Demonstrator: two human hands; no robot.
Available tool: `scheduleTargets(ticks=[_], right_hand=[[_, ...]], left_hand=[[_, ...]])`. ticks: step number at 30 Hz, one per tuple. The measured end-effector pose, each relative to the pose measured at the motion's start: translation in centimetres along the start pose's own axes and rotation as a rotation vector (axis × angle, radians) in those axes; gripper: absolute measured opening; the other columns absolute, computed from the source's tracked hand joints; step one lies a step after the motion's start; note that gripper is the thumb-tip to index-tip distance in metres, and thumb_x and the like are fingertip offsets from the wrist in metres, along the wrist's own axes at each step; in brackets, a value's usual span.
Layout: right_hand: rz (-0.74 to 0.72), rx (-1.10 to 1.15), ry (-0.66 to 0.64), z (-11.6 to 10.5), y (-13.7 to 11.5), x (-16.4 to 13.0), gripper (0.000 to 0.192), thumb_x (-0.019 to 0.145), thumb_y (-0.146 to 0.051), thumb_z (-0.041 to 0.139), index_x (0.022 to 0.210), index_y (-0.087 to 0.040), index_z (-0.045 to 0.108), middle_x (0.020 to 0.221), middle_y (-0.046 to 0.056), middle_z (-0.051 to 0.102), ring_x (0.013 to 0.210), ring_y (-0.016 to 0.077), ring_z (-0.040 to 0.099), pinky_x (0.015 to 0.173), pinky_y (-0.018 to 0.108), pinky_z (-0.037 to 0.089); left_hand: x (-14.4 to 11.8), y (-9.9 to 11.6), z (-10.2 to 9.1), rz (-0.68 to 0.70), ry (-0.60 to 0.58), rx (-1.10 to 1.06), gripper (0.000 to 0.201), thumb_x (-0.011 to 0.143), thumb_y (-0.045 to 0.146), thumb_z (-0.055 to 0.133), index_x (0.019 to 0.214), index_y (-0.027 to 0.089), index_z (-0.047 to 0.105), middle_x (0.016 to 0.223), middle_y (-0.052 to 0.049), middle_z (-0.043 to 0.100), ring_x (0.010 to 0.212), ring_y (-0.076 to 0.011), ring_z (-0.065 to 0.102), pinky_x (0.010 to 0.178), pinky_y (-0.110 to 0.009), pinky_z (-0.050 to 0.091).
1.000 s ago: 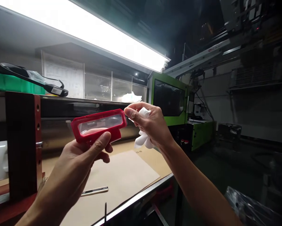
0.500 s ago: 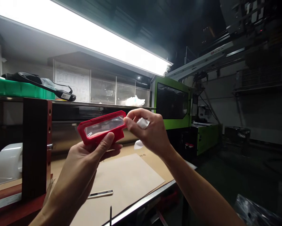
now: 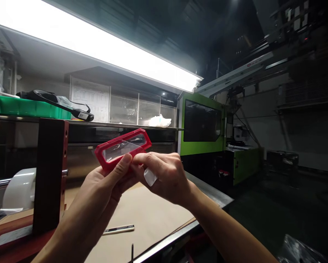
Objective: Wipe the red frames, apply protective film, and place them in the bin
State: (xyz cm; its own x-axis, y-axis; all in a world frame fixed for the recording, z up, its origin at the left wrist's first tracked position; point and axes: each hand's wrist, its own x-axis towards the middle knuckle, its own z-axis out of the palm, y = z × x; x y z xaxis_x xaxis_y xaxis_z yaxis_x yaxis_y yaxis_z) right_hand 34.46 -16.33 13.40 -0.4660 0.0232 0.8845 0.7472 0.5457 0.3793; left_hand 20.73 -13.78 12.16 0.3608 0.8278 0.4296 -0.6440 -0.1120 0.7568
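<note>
Fingers of the left hand [image 3: 103,186] are closed from below on a red frame [image 3: 117,141], thumb pressed against its lower bar; the frame is held tilted, right end higher, above the tan paper [image 3: 142,210] on the bench. Thumb and forefinger of the right hand [image 3: 164,175] meet in a narrow pinch just beside the left thumb, with a white wad [image 3: 150,177] held under the curled fingers. A diagonal line across the window seems to be the edge of a clear film [image 3: 114,151]; the pinch probably has its corner, though the fingers conceal the contact. The step in hand appears to be drawing this film away from the window, and the next move would call for a steady, low pull toward the left end while the left grip keeps the frame from twisting. Compared with half a second earlier, the right fingertips have moved from the frame's right end to its lower edge, the diagonal line has appeared, and the frame's right end stands uncovered.
</note>
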Motion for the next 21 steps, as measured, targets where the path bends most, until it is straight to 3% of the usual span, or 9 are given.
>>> scheduleTargets(ticks=[6,9,12,15,18,21], right_hand=[[-0.043,-0.097,-0.088,-0.3,-0.7,0.4,0.017,0.087,-0.015,0.053,0.096,-0.012,0.067,0.067,0.000,0.068,0.055,0.0085,0.059,0.052,0.020,0.044],[-0.001,0.065,-0.031,-0.7,-1.0,1.0,0.015,0.085,-0.014,0.055,0.093,-0.011,0.068,0.073,0.002,0.070,0.058,0.0084,0.059,0.054,0.020,0.045],[0.314,0.357,0.102,-1.0,-0.3,1.7,0.014,0.084,-0.023,0.059,0.088,-0.013,0.069,0.066,0.000,0.065,0.052,0.0060,0.053,0.048,0.019,0.041],[0.649,0.684,0.140,-1.0,1.0,2.6,0.021,0.082,-0.035,0.062,0.085,-0.015,0.068,0.050,-0.006,0.048,0.042,0.0037,0.037,0.039,0.019,0.028],[0.785,0.979,0.088,-0.7,1.8,3.5,0.025,0.081,-0.040,0.062,0.077,-0.015,0.066,0.046,-0.009,0.039,0.039,0.0027,0.030,0.036,0.020,0.020],[0.823,1.165,0.027,-0.3,1.8,4.2,0.034,0.081,-0.041,0.062,0.059,-0.016,0.055,0.045,-0.009,0.038,0.037,0.0017,0.025,0.034,0.021,0.013]], left_hand=[[0.2,0.7,-0.1,0.036,0.014,0.016,0.007,0.074,0.019,0.071,0.079,0.013,0.070,0.070,-0.002,0.073,0.065,-0.0111,0.067,0.066,-0.014,0.055],[0.5,0.7,-0.8,0.078,0.032,0.008,0.012,0.073,0.022,0.073,0.081,0.013,0.070,0.071,-0.002,0.073,0.063,-0.0101,0.066,0.063,-0.013,0.055],[0.8,1.0,-1.4,0.097,0.065,0.003,0.021,0.070,0.024,0.075,0.087,0.014,0.070,0.078,-0.006,0.074,0.065,-0.0149,0.069,0.065,-0.019,0.058],[1.1,1.3,-1.7,0.111,0.097,-0.006,0.032,0.062,0.026,0.080,0.089,0.013,0.070,0.082,-0.010,0.075,0.067,-0.0213,0.070,0.063,-0.025,0.060],[1.1,1.5,-1.7,0.104,0.083,0.023,0.041,0.055,0.029,0.084,0.089,0.011,0.070,0.082,-0.012,0.075,0.063,-0.0224,0.070,0.059,-0.026,0.060],[0.7,1.6,-1.7,0.099,0.035,0.070,0.044,0.060,0.032,0.082,0.096,0.012,0.067,0.083,-0.012,0.075,0.062,-0.0197,0.069,0.058,-0.022,0.059]])
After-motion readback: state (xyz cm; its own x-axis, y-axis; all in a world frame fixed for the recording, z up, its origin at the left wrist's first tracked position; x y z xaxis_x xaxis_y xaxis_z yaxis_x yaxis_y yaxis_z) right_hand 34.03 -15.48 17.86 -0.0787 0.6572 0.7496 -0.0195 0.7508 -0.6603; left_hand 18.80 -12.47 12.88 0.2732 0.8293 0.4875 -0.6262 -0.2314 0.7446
